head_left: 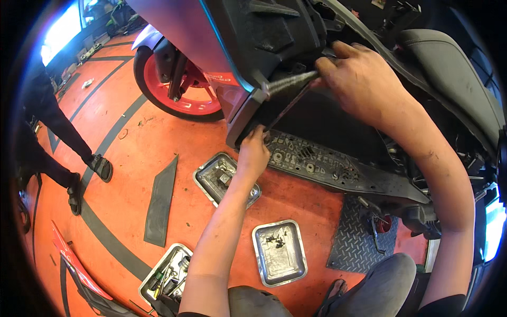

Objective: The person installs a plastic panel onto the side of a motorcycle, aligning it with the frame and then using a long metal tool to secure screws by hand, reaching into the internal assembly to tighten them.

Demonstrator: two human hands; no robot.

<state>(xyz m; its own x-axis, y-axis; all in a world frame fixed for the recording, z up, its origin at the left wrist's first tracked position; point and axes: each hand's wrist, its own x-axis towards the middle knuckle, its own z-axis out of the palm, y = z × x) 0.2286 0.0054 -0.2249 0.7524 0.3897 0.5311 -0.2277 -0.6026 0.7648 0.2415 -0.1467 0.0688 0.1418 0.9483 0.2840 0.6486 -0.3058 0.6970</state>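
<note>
A red and black scooter stands before me, its dark footboard point(338, 171) bare and dirty. My right hand point(354, 74) is closed at the grip end of a metal T-handle wrench point(290, 83), whose bar points left toward the front panel point(245, 113). From under that hand the wrench's thin shaft slants down and left. My left hand point(254, 153) is closed by the shaft's lower end, at the footboard's front corner. Its fingertips seem to pinch the shaft, but the tip and any fastener there are hidden.
Metal trays lie on the orange floor: one with small dark screws point(275, 240), another point(206, 177) below the front panel, and one with tools point(153, 277). A dark flat panel point(161, 203) and a red fairing point(79, 269) lie left. Another person's sandalled feet point(100, 168) stand far left.
</note>
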